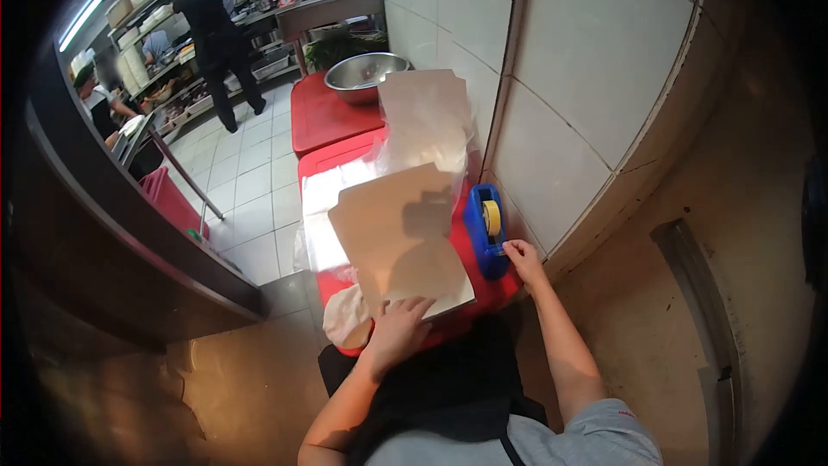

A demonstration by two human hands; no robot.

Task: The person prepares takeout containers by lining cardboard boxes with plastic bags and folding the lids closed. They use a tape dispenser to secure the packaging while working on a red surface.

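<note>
My left hand (400,328) rests on the near edge of a light brown cardboard sheet (388,233), its fingers stretched over a folded part. The sheet has notched corners and casts of shadow on it. At the right, my right hand (524,262) is closed in a pinch at the cutting end of a blue tape dispenser (476,223), on the end of the tape. A yellowish tape roll (492,217) sits in the dispenser. Beside my left hand lies a crumpled pale cloth or bag (347,318). White sheets (323,223) lie under the cardboard's left side.
Red lids (326,117) form the work surface. Further back are another cardboard piece (423,116) in clear plastic and a steel bowl (345,78). A tiled wall (552,155) stands close on the right. People (216,30) work in the kitchen beyond the doorway.
</note>
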